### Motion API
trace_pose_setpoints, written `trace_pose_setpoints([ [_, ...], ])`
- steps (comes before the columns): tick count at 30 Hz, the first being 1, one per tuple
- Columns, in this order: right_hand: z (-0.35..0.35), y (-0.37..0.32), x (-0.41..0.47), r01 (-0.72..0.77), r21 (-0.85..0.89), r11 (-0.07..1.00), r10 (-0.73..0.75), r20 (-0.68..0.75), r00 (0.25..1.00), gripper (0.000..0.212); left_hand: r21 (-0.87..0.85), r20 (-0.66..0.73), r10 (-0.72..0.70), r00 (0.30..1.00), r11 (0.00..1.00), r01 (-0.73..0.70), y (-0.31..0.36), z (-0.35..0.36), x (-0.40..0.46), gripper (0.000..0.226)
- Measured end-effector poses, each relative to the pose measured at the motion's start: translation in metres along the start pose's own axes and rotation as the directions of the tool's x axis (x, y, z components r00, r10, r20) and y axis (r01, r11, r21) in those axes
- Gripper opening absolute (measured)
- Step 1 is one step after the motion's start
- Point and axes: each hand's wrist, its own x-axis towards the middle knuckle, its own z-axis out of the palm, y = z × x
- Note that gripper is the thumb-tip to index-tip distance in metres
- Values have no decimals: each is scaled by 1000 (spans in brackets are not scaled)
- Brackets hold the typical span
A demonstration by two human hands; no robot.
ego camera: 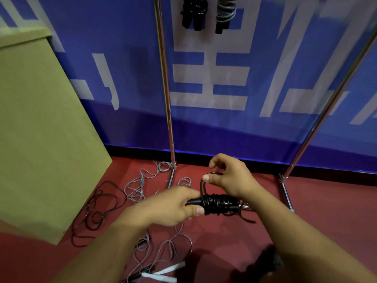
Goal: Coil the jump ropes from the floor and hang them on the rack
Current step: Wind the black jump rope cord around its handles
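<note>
The left hand [173, 205] has its grip closed around the black plastic handles of a dark jump rope [219, 204], held level above the red floor [318, 211], thumb lying along the underside. The cord is wound many times around those handles into a tight glossy bundle. The right hand [230, 176] is just above it, thumb and forefinger pinching a loose loop of the same cord that rises from the bundle; a short free end sticks out below to the right. On the floor beneath lie a tangled loose black rope [98, 211] to the left, near a tan cardboard box [40, 129], and a thin grey rope [142, 184] spread in loops, with white handles [163, 271] at the bottom edge. The chrome metal rack [167, 94] stands against a blue banner with white lettering [214, 78]; two coiled ropes, one black [193, 13] and one grey [224, 15], hang from its top.
</note>
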Motion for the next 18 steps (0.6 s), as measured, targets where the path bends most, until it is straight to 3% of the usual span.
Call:
trace_pose_setpoints([
  [5, -8, 2, 1, -146, 392, 909, 46, 253, 966, 16, -305, 21, 132, 991, 945, -119, -3, -11, -7, 23],
  [8, -8, 1, 2, -182, 415, 891, 40, 327, 944, 11, -484, -88, 197, 976, 848, -215, -6, -15, -8, 57],
  [11, 1, -1, 3, -225, 419, 880, 112, 276, 954, 16, -561, -263, 102, 959, 793, -238, -9, -15, -4, 47],
  [14, 7, -4, -1, -266, 396, 879, 135, 328, 935, 20, -579, -442, -77, 894, 785, -219, -12, -17, 1, 28],
  [18, 7, -10, -10, -302, 382, 873, 123, 428, 895, 11, -381, -606, -232, 761, 924, -22, -31, -22, 4, 28],
])
